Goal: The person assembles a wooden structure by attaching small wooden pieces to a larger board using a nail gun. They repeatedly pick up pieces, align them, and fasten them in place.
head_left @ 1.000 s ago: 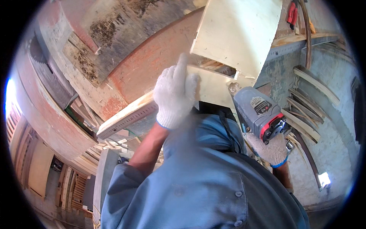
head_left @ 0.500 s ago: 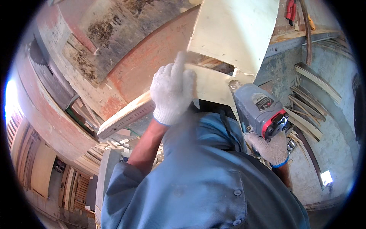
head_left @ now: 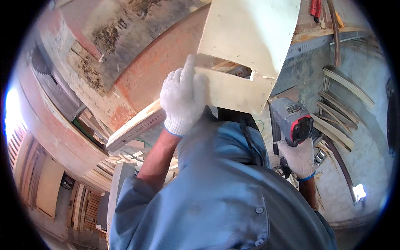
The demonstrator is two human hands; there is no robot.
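A pale wooden panel (head_left: 250, 31) with a long slot cut across it lies in front of me. My left hand (head_left: 182, 98), in a white knitted glove, grips its left edge beside the slot, with one finger stretched forward. The fingertips beneath the panel are hidden. At the right, my gloved right hand (head_left: 298, 157) is closed around a grey power tool (head_left: 291, 114) with red trim. The tool stands apart from the panel's right corner, and its working end is hard to make out.
A wooden bar with a measuring scale (head_left: 139, 128) runs under the panel. A large saw blade (head_left: 39, 62) shows at the far left. Wood strips (head_left: 349, 87) lie at the right, near a dark hose (head_left: 339, 166). Red-handled tools (head_left: 315, 9) are at the top right.
My right hand has drawn the power tool back and right, off the panel's corner, turning it. The panel and my left hand have shifted slightly left.
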